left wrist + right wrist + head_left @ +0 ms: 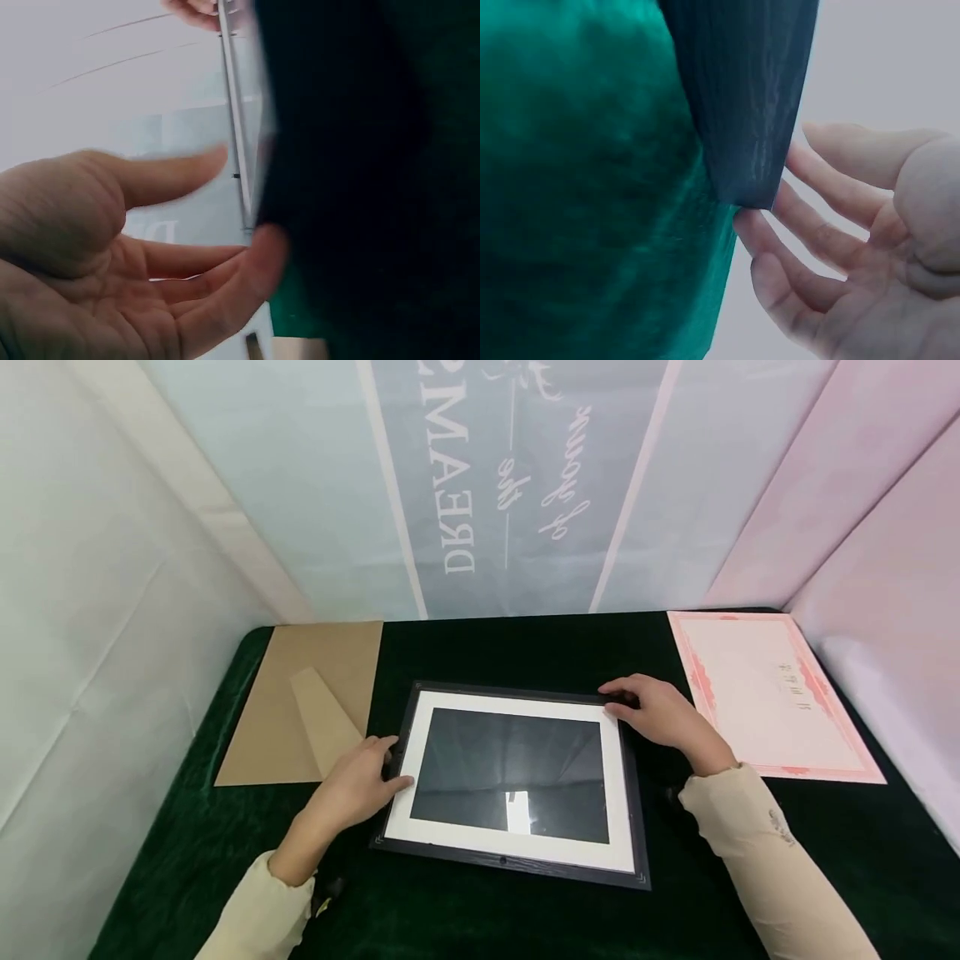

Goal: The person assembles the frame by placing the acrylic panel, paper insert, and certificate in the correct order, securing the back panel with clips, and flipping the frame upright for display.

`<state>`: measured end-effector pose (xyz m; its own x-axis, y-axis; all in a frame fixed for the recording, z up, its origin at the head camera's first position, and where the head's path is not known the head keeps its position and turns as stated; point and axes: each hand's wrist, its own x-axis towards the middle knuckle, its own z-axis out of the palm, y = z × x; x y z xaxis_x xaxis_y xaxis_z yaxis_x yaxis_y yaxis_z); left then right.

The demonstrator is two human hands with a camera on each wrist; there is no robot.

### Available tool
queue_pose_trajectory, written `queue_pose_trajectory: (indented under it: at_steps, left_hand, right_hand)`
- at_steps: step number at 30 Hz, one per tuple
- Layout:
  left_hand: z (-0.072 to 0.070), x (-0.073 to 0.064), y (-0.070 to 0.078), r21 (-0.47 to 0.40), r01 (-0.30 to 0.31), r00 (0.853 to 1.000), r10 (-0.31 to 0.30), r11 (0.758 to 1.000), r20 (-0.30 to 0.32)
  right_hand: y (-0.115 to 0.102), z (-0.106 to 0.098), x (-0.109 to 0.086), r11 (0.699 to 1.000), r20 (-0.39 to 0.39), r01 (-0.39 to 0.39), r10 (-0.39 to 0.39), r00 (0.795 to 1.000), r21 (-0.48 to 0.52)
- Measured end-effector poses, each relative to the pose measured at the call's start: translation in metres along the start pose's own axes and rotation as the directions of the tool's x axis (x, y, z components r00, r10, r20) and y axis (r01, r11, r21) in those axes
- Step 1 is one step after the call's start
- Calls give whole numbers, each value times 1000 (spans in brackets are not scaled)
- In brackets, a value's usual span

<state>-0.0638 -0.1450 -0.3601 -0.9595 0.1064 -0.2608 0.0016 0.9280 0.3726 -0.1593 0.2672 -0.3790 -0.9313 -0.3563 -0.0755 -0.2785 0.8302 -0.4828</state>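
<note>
Where the table reaches its left end: a white drape rises beside the dark green cloth that covers it.
Brown board: it lies flat toward the far left corner, with a tapered tan strip on its right half.
Left hand: it pinches the left side of the picture frame, thumb over the front, fingers at the outer edge; a cream sleeve ends at the wrist.
Black border and white mat: they surround the frame's dark glossy panel, which carries a bright reflection; the frame sits mid-table between both hands, slightly askew, and whether it touches the cloth cannot be told.
Backdrop: it stands behind, its pale lettering mirrored and sideways.
Right hand: it pinches the frame's far right corner, thumb on the front, other fingers along the edge.
Pink-bordered sheet: it lies flat at the right, beyond the right hand.
</note>
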Motion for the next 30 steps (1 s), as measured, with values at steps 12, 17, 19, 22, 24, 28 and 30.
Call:
queue_pose_trajectory:
  at_steps: [12, 17, 19, 22, 24, 28, 30]
  left_hand:
    - [5, -1, -2, 20, -18, 1000, 18, 1000, -4]
    - [3, 6, 2, 36, -47, 999, 47, 998, -15]
    - [1, 11, 3, 29, -56, 998, 57, 998, -18]
    - [-1, 22, 5, 16, -79, 997, 79, 997, -22]
    - [-2, 31, 7, 13, -88, 996, 88, 996, -22]
    - [-5, 50, 16, 51, -96, 995, 97, 994, -28]
    - [-5, 59, 20, 86, -102, 994, 106, 991, -41]
  right_hand:
    - [-12, 8, 26, 995, 70, 83, -79, 994, -61]
    - [-5, 7, 18, 998, 35, 52, -50, 998, -44]
    - [-4, 6, 15, 997, 17, 47, -46, 999, -54]
    - [-2, 3, 9, 997, -11, 26, -27, 1000, -66]
    - [0, 1, 5, 997, -32, 15, -18, 999, -72]
    - [5, -2, -4, 997, -89, 1, -8, 996, -73]
    - [7, -3, -8, 997, -110, -14, 6, 994, -72]
